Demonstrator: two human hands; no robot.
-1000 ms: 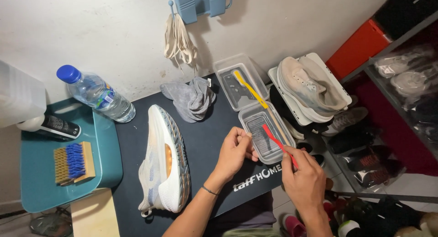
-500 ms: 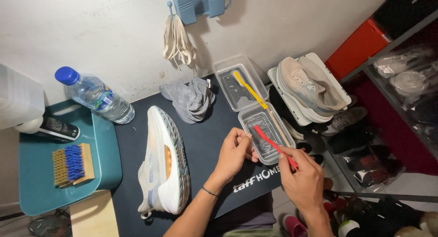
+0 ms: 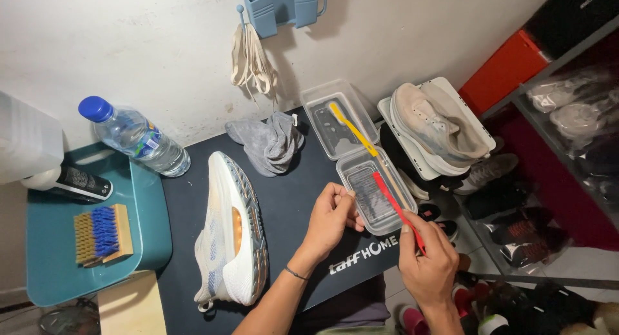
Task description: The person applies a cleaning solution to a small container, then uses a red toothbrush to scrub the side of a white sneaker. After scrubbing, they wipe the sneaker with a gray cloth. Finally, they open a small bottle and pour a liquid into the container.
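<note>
Dark mat point(image 3: 284, 199) — right hand point(image 3: 429, 261) gripping red toothbrush point(image 3: 394, 208)

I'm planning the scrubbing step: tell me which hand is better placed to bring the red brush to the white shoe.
Right, probably: the right hand holds the red brush, while the left hand steadies the clear box nearer the white shoe.

The right hand point(image 3: 427, 257) holds a red toothbrush point(image 3: 394, 206) over a clear plastic box point(image 3: 374, 194) that the left hand point(image 3: 331, 217) steadies on the counter point(image 3: 290, 199).

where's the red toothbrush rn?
Head view, lower right: red toothbrush in the right hand, its head over the clear plastic container steadied by the left hand.
</note>
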